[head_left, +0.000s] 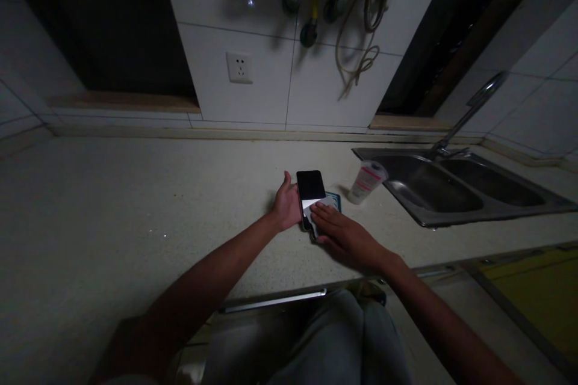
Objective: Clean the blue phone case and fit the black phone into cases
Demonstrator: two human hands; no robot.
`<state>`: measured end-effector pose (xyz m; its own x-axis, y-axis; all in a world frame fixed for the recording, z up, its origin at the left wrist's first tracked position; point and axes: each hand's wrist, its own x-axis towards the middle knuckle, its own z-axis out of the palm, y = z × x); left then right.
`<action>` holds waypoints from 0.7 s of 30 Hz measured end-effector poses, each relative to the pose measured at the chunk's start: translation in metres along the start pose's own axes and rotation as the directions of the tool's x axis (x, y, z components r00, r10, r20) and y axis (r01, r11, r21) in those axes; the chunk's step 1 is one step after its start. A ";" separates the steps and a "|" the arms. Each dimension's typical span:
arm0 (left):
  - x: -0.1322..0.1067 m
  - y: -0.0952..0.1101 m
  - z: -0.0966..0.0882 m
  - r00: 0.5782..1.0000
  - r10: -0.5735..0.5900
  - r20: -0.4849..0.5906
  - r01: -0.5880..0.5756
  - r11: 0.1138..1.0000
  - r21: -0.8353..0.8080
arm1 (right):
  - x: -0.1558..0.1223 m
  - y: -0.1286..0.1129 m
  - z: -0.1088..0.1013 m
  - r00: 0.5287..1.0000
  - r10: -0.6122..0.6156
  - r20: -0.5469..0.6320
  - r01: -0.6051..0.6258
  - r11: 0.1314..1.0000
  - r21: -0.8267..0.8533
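Observation:
A black phone (310, 184) lies screen-up on the pale countertop (135, 204). My left hand (286, 204) grips its left edge, fingers curled under the side. My right hand (345, 234) lies flat with fingers together, pressing a small white wipe or cloth (311, 204) onto the lower part of the phone. A teal packet (334, 198) peeks out from under the phone on its right side.
A white tube with a red label (365, 181) lies beside the steel double sink (456, 186) at the right, with a faucet (474, 105) behind it. A wall socket (239, 67) and hanging hoses (356, 18) are on the tiled wall. My knees are below the counter edge.

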<state>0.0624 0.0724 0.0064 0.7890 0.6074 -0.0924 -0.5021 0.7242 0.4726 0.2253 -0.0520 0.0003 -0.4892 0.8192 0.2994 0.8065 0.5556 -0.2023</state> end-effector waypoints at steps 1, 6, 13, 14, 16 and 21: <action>0.000 0.000 0.001 1.000 0.005 0.008 -0.005 1.000 0.002 | -0.004 0.001 0.000 1.000 0.026 -0.015 -0.026 0.999 0.025; 0.001 -0.001 -0.001 1.000 0.024 0.002 -0.024 1.000 -0.007 | -0.004 0.005 0.000 0.977 0.171 -0.128 -0.146 0.972 0.186; 0.002 0.001 0.000 0.997 0.071 -0.025 -0.071 0.997 0.012 | 0.040 0.024 0.005 0.933 0.241 -0.267 -0.148 0.934 0.326; 0.001 0.001 0.002 0.997 0.074 -0.022 -0.074 0.997 0.009 | 0.047 0.029 0.006 0.926 0.253 -0.280 -0.152 0.929 0.336; 0.000 0.001 0.006 0.997 0.070 -0.016 -0.070 0.998 0.001 | 0.061 0.037 0.009 0.908 0.285 -0.307 -0.163 0.916 0.367; 0.002 0.000 0.006 0.994 0.093 -0.060 -0.093 0.996 0.009 | 0.093 0.049 0.009 0.873 0.388 -0.295 -0.213 0.848 0.485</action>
<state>0.0663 0.0719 0.0109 0.7161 0.6908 -0.1000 -0.5703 0.6617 0.4868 0.2161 0.0527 0.0100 -0.0163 0.8888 0.4579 0.6270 0.3658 -0.6878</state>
